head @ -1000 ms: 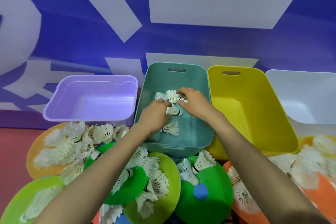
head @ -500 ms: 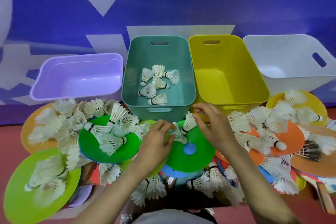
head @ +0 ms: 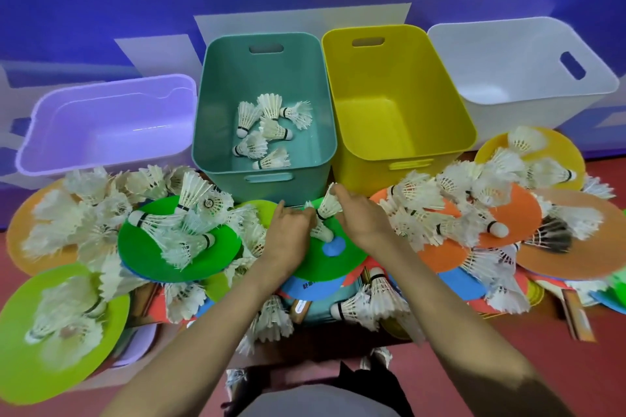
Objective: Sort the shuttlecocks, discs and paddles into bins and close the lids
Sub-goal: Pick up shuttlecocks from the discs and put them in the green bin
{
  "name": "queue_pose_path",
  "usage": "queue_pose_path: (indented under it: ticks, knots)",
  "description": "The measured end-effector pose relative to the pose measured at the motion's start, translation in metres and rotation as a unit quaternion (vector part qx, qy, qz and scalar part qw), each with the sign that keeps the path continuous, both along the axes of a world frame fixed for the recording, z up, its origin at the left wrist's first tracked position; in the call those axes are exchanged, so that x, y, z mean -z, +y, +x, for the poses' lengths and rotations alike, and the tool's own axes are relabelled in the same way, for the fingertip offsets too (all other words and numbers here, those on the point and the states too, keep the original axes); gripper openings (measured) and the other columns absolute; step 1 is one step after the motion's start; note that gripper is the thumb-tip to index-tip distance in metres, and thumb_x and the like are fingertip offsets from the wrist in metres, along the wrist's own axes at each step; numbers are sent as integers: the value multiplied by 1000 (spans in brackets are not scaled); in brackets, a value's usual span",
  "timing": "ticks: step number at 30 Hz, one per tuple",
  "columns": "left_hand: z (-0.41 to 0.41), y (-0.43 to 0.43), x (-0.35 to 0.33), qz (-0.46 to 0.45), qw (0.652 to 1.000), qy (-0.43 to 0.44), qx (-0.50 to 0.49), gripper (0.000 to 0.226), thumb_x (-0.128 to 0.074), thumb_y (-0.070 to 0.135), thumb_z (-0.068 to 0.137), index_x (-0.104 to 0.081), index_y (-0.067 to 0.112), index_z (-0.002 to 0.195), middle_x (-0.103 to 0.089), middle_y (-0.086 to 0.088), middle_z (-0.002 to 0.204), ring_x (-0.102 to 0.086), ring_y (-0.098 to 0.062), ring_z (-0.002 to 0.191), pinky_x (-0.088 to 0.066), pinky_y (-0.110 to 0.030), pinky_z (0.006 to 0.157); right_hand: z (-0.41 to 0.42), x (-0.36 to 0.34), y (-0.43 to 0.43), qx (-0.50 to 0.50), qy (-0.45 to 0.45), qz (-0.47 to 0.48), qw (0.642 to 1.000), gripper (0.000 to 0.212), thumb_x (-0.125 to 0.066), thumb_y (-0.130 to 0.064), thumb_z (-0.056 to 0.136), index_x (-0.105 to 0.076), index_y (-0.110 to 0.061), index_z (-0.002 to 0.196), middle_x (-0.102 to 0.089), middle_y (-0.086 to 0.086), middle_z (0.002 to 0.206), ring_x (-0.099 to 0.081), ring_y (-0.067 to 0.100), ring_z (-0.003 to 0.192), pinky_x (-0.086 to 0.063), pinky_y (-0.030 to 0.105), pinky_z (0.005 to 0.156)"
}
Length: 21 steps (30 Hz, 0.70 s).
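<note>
Right hand (head: pixel 359 217) grip pinches shuttlecock (head: pixel 330 205) over green disc (head: pixel 320 268) — left hand (head: pixel 290 230) grip unclear.

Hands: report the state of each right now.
Left hand: closed, fingers curled on the lower shuttlecock on the green disc.
Right hand: closed, pinching the tilted shuttlecock by its feathers.

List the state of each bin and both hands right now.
purple bin, open, empty.
teal bin, open, a few shuttlecocks inside.
yellow bin, open, empty.
white bin, open, nothing seen inside.
left hand, over the green disc, curled at a lying shuttlecock; grip unclear.
right hand, pinches a second shuttlecock by its feathers.
</note>
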<state>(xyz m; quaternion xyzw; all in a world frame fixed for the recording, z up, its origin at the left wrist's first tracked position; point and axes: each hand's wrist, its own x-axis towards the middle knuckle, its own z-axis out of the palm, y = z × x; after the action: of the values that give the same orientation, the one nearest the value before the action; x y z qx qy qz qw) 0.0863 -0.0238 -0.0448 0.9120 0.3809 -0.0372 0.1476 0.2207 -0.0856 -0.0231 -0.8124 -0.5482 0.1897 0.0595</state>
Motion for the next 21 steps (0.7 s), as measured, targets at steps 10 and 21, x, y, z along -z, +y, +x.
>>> queue_pose_path:
  ticks: [10, 21]
  knots:
    - [-23, -21, -42, -29, 935, -350, -55, 12, -50, 16, 91, -53, 24, 99, -61, 1, 95, -56, -15, 83, -40, -26, 69, 11, -23, -27, 37, 37, 201, 978, 31, -52, -5, 91, -55, -16, 119, -65, 6, 105, -59, 25, 96, -37, 27, 66]
    - [-23, 19, -100, 80, 864, -492, -71, 12, -54, -3, 87, -63, 4, 90, -58, -2, 87, -51, -7, 81, -39, -11, 76, 22, -94, -24, 1, 87, 343, 935, 29, -57, -11, 92, -59, -19, 119, -65, 1, 106, -60, 17, 97, -52, 37, 78]
